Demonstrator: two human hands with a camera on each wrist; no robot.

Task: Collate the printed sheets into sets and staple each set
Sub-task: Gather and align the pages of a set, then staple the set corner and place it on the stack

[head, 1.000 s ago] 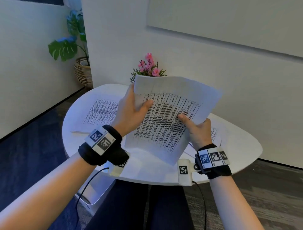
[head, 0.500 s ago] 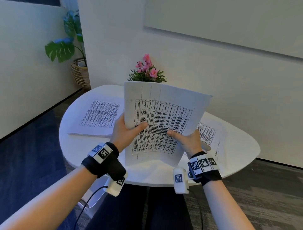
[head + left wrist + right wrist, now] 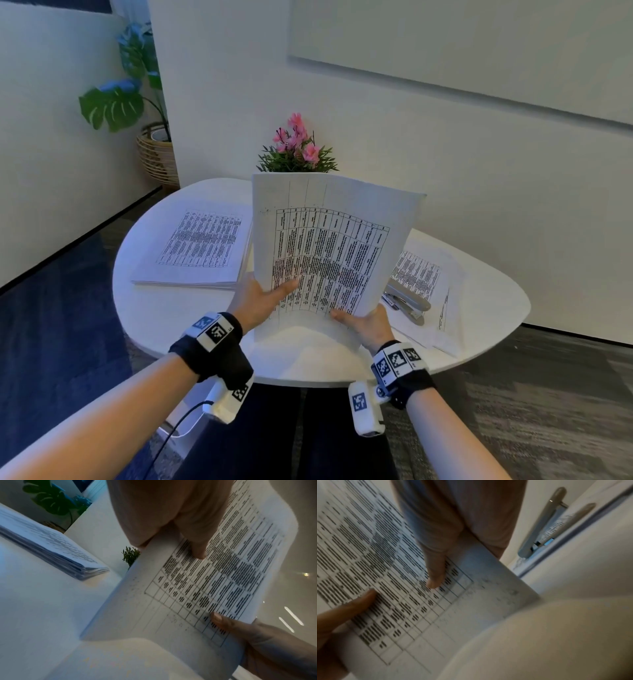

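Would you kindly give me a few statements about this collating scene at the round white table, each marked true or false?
1. Both hands hold the upright set of printed table sheets. True: the left hand and right hand each grip its lower part.
2. The grey metal stapler is in the right hand. False: it lies on the printed sheets at the right.
3. A flat stack of printed sheets lies on the round white table at the left. True.
4. The pink-flowered plant stands in front of the held sheets. False: it stands behind them.
5. The held sheets are blank. False: they show a printed table.
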